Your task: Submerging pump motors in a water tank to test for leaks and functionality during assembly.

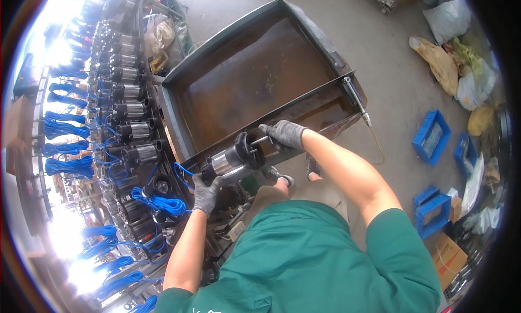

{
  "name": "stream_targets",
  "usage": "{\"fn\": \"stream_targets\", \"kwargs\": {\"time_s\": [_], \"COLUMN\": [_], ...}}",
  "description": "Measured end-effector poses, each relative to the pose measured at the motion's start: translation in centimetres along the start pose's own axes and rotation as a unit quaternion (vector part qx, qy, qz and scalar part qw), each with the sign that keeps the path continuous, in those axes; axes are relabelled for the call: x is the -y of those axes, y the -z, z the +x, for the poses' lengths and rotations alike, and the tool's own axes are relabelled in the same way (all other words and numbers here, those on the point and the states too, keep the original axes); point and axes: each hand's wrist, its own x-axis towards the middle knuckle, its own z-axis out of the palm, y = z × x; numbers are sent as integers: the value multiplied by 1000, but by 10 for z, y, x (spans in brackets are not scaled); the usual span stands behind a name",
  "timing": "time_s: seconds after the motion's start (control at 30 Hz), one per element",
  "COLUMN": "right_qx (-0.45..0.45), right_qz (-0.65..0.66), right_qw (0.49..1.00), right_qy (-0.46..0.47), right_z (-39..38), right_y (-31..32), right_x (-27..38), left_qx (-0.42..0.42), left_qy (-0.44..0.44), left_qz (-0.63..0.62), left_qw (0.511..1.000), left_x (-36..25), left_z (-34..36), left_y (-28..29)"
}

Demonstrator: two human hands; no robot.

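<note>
A submersible pump (221,164), with a silver cylinder body and black ends, lies tilted along the near edge of the water tank (172,115). My left hand (205,195), in a grey glove, cups its lower left end between thumb and fingers. A blue cable (183,171) runs from that end. My right hand (288,135), also gloved, closes around a metal rod (260,141) that meets the pump's black upper end. The glove hides the rod's far part.
Rows of similar pumps (130,111) with coiled blue cables (66,125) stand on the left. An air gun (358,101) with a hose hangs at the tank's right corner. Blue crates (432,136), sacks (442,66) and a cardboard box (449,258) lie on the floor at right.
</note>
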Motion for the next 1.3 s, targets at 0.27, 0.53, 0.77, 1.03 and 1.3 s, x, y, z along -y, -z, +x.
{"fn": "stream_targets", "kwargs": {"time_s": [0.27,0.53,0.77,1.03,1.3], "right_qx": [-165,-213,-138,-89,-188], "right_qz": [-369,-289,-343,-84,-459], "right_qw": [835,914,887,983,791], "right_qy": [374,188,276,138,358], "right_z": [-32,4,-20,-3,-14], "right_y": [4,-18,-4,-7,-10], "right_x": [-14,-14,-12,-10,-21], "left_qx": [8,-21,-30,-21,-20], "left_qy": [10,-20,-35,-22,-18], "left_qz": [-26,21,19,-26,-9], "left_qw": [1000,999,999,999,1000], "left_x": [-5,2,18,15,5], "left_z": [-2,1,5,5,2], "left_y": [-1,-3,-5,-6,-5]}}
